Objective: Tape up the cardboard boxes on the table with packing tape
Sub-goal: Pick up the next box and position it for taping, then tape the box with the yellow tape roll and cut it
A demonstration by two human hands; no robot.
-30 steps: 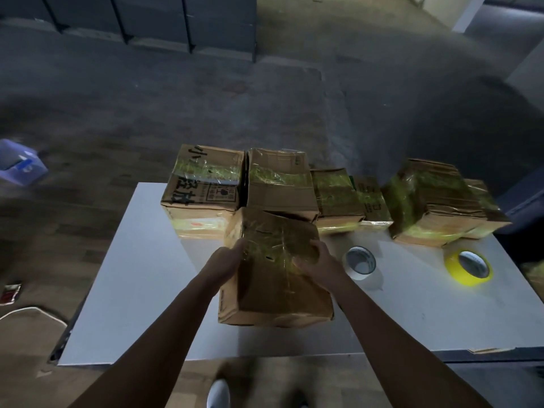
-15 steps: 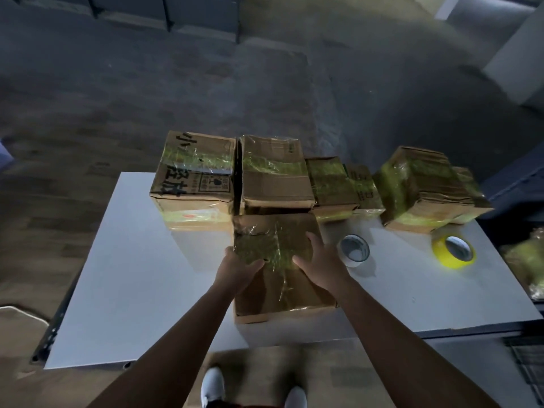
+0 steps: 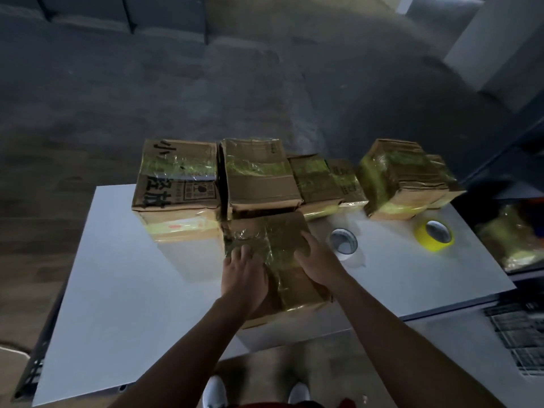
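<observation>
Cardboard box under both hands

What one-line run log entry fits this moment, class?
left hand: pressing front box top | right hand: pressing same box | yellow tape roll: lying on table

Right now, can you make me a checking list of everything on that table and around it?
Surface: white table, standing on a dark floor.
Job's things: front box, taped across its top, near the table's front edge; row of taped boxes behind it; clear tape roll and yellow tape roll lying flat to its right.
Clutter: what looks like a taped bundle past the table's right edge.
Hands: left hand and right hand both rest flat on the front box.
Cables: nothing seen.
Surroundings: dim room; white shoes below the front edge.
</observation>
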